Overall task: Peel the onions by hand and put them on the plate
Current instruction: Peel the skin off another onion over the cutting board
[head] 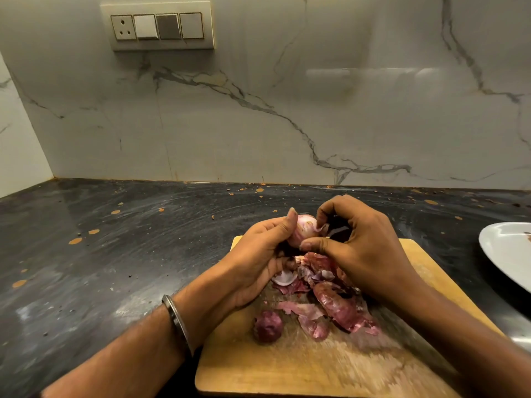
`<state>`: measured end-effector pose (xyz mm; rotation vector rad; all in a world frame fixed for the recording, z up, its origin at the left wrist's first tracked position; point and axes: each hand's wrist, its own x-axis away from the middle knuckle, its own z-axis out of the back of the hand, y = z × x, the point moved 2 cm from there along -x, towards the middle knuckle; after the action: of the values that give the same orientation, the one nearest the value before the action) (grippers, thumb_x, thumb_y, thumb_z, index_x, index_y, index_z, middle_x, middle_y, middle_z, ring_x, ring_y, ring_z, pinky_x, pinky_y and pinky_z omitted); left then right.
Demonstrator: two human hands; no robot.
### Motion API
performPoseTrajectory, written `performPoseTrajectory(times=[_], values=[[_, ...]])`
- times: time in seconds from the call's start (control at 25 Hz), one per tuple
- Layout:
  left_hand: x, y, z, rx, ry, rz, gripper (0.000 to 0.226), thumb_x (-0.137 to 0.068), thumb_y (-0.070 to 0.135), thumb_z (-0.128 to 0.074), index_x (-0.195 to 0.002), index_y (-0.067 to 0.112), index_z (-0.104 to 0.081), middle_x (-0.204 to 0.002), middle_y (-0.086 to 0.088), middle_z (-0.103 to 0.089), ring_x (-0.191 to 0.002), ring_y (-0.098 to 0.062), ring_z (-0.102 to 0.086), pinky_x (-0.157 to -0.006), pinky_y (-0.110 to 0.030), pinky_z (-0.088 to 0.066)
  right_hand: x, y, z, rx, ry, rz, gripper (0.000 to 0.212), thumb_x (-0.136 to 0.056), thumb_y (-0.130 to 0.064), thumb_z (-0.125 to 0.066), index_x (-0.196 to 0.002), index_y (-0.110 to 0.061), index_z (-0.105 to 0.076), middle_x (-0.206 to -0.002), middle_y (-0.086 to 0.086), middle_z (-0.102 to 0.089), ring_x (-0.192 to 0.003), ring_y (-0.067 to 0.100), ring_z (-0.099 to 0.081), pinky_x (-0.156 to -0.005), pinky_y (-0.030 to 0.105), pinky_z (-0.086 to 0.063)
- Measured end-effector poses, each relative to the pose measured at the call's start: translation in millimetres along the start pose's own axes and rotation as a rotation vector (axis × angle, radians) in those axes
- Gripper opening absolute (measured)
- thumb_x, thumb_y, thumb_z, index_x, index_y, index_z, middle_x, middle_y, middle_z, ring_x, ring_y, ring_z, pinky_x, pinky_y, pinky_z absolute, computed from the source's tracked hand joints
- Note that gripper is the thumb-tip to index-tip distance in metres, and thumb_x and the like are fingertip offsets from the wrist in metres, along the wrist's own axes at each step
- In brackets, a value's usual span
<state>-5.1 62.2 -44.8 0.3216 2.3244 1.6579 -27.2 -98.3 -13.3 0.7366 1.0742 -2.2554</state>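
My left hand (258, 254) grips a pale pink onion (303, 229) from its left side, above the far end of the wooden cutting board (287, 366). My right hand (353, 245) pinches a strip of skin on the onion's right side between thumb and fingers. A small dark purple onion (267, 326) lies on the board near my left wrist. A heap of pink and purple peels (324, 297) lies under my hands. The white plate (505, 251) sits at the right edge, partly cut off by the frame.
The board lies on a dark, speckled stone counter (115, 254). A marbled wall with a switch panel (161, 25) rises behind it. A metal bangle (176, 320) circles my left wrist. A grey object peeks in at the lower right edge.
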Motion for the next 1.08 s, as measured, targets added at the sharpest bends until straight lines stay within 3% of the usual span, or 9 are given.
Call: performPoseTrajectory(times=[0.08,0.2,0.36,0.6,0.72,0.84,1.08], values=[[1.0,-0.1,-1.8,0.020,-0.031,0.002,0.040,-0.091,0.042,-0.054,-0.082,0.009,-0.074,-0.075,-0.008,-0.066,-0.062,-0.012,-0.061,-0.051,-0.021,-0.049,0.1,-2.0,1.2,0.003,-0.004,0.022,0.033,-0.067,-0.026,-0.089,-0.085,-0.018,-0.062,-0.080,-0.007,-0.063,-0.074,0.011,-0.064,-0.067,0.028,-0.053],[0.7,1.7,-1.2,0.035,-0.008,-0.003,0.042,-0.089,0.044,-0.056,-0.089,0.007,-0.075,-0.076,-0.009,-0.066,-0.062,-0.014,-0.057,-0.048,-0.021,-0.045,-1.5,0.1,4.0,0.028,-0.003,0.068,0.026,-0.072,-0.011,-0.086,-0.085,-0.014,-0.064,-0.080,-0.005,-0.064,-0.074,0.012,-0.065,-0.068,0.032,-0.054],[0.7,2.5,-0.8,0.016,0.022,0.006,0.049,-0.085,0.046,-0.057,-0.097,0.000,-0.069,-0.074,-0.009,-0.064,-0.062,-0.015,-0.053,-0.046,-0.021,-0.044,-0.1,1.4,0.6,0.080,0.026,0.129,0.021,-0.076,0.004,-0.082,-0.081,-0.008,-0.065,-0.079,-0.003,-0.062,-0.073,0.008,-0.061,-0.065,0.017,-0.050],[1.0,4.9,-3.0,0.020,0.029,0.007,0.050,-0.082,0.048,-0.057,-0.100,0.002,-0.065,-0.080,-0.011,-0.067,-0.064,-0.017,-0.061,-0.052,-0.021,-0.049,0.2,1.6,-0.4,-0.001,0.083,0.060,0.019,-0.082,-0.003,-0.078,-0.089,-0.013,-0.063,-0.080,-0.006,-0.065,-0.076,0.011,-0.066,-0.066,0.028,-0.054],[3.1,6.1,-3.2,0.022,-0.003,-0.023,0.047,-0.089,0.047,-0.049,-0.108,0.008,-0.067,-0.084,-0.009,-0.069,-0.063,-0.018,-0.062,-0.054,-0.022,-0.050,0.3,0.7,-0.9,-0.037,0.029,0.019,0.026,-0.076,-0.013,-0.084,-0.094,-0.014,-0.066,-0.085,-0.007,-0.068,-0.078,0.009,-0.067,-0.070,0.026,-0.056],[4.3,7.6,-3.2,0.005,-0.044,-0.009,0.053,-0.091,0.048,-0.046,-0.115,0.005,-0.065,-0.089,-0.010,-0.069,-0.065,-0.019,-0.061,-0.057,-0.023,-0.051,-0.9,3.8,0.0,-0.078,0.024,-0.040,0.024,-0.075,-0.004,-0.083,-0.090,-0.013,-0.066,-0.081,-0.006,-0.068,-0.077,0.006,-0.067,-0.070,0.019,-0.055],[5.9,6.4,-4.1,0.002,-0.098,0.016,0.044,-0.090,0.044,-0.051,-0.103,0.004,-0.065,-0.082,-0.009,-0.070,-0.061,-0.018,-0.061,-0.051,-0.021,-0.052,-2.3,6.5,1.7,-0.129,-0.023,-0.118,0.020,-0.077,-0.001,-0.081,-0.083,-0.015,-0.068,-0.072,-0.008,-0.068,-0.070,-0.002,-0.066,-0.064,0.012,-0.050]])
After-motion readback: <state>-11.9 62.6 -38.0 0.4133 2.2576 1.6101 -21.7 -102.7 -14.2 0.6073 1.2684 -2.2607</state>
